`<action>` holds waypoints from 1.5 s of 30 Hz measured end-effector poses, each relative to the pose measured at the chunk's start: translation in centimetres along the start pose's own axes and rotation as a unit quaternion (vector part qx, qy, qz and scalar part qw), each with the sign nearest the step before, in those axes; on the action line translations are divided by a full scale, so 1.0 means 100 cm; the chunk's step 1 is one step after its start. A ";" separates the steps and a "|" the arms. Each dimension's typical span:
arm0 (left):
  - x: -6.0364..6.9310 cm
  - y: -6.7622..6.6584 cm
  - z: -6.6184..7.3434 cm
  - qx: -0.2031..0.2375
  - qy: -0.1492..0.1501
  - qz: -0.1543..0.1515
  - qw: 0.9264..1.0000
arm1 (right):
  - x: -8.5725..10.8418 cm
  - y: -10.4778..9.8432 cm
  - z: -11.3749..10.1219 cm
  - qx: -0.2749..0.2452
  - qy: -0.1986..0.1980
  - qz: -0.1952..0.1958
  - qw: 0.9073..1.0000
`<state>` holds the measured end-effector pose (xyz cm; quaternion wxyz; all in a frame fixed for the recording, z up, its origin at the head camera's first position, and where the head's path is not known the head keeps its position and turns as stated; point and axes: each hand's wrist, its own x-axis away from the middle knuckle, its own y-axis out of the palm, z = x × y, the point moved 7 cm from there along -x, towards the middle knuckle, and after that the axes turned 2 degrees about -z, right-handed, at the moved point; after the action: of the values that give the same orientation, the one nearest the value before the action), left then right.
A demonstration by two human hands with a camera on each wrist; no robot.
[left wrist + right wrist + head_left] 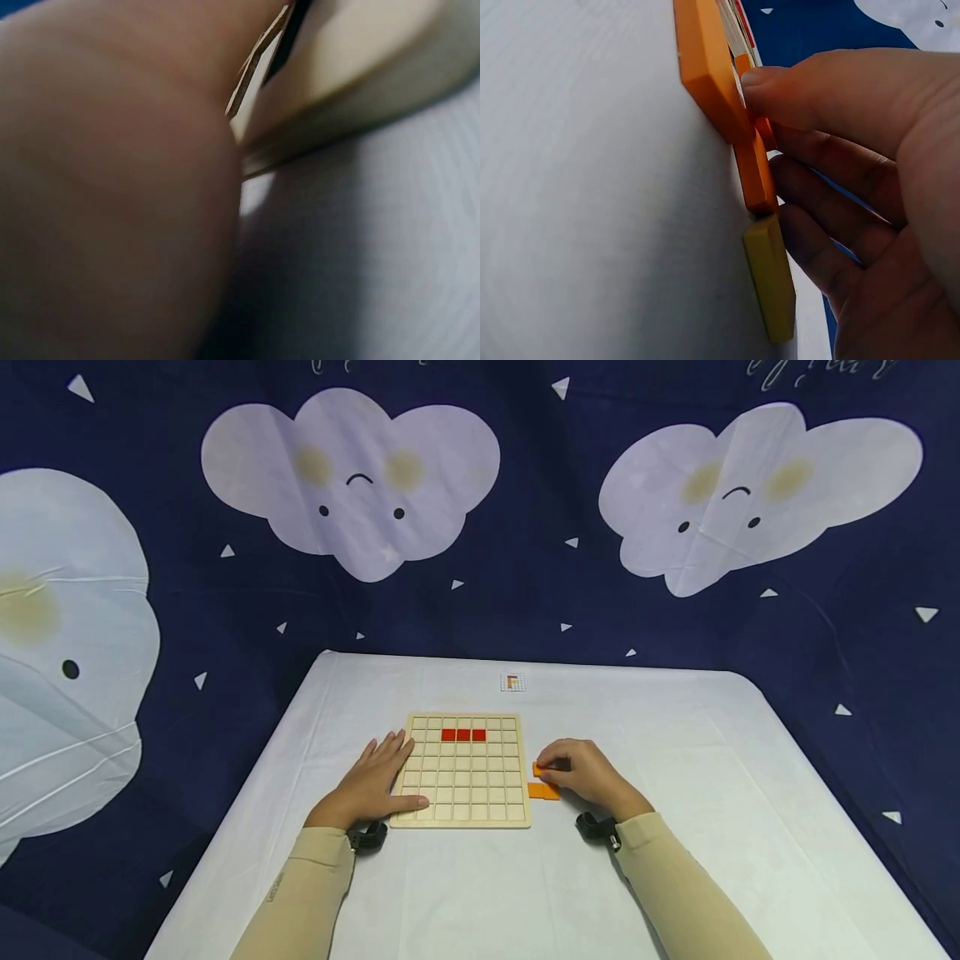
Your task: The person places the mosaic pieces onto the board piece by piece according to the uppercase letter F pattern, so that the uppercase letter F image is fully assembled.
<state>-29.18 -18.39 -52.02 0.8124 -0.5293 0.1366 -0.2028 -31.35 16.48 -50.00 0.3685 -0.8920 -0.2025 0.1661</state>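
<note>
item, as i see it over the remote feed: one orange tile (537, 769), small, flat and square-edged, right of centre in the head view, just beside the right edge of the wooden board (462, 778); whether it is lifted off the table (480, 893), i cannot tell. right grip (588, 772): pinching that tile between thumb and fingertips. left grip (375, 785): holding nothing, fingers and thumb spread over the left part of the board, left of centre in the frame. related stock: a pair of loose orange tiles (543, 791), low right of centre, by the board's edge; a yellow tile (770, 281), lower right of the right wrist view; three red tiles (463, 735), side by side in the board's second row from the top; a printed card (513, 682), upper middle, beyond the board. handling notes, my judgement: light, stiff, likely painted wood or plastic, hard to break; the smooth faces may slide under a fingertip, and the thin edge gives little to hook. best hold, i would say: two opposite side edges, thumb against forefinger, underside kept free. the board looks rigid and light enough to skid, so i rate a flat palm at its border as sufficient.
</note>
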 end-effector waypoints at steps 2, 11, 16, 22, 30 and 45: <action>0.000 0.000 0.000 -0.001 -0.001 0.001 1.000 | 0.000 0.000 0.000 -0.001 0.002 0.001 1.000; 0.001 0.001 0.000 -0.001 0.000 0.000 1.000 | -0.003 0.001 0.002 0.004 0.008 0.007 1.000; 0.001 0.001 0.000 -0.001 -0.003 -0.001 1.000 | -0.005 0.001 0.002 0.003 0.005 0.008 1.000; 0.001 0.002 0.000 0.000 -0.004 -0.001 1.000 | -0.010 -0.002 -0.004 0.017 -0.005 0.006 1.000; 0.002 0.000 0.002 0.002 -0.001 0.000 1.000 | -0.023 -0.007 -0.015 0.013 0.002 -0.006 1.000; -0.002 0.001 -0.003 -0.005 0.000 -0.003 1.000 | -0.053 -0.001 -0.029 -0.001 -0.027 -0.001 1.000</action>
<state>-29.42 -18.47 -52.23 0.8091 -0.5340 0.1362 -0.2041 -34.62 12.27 -47.25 0.3618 -0.8875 -0.2136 0.1893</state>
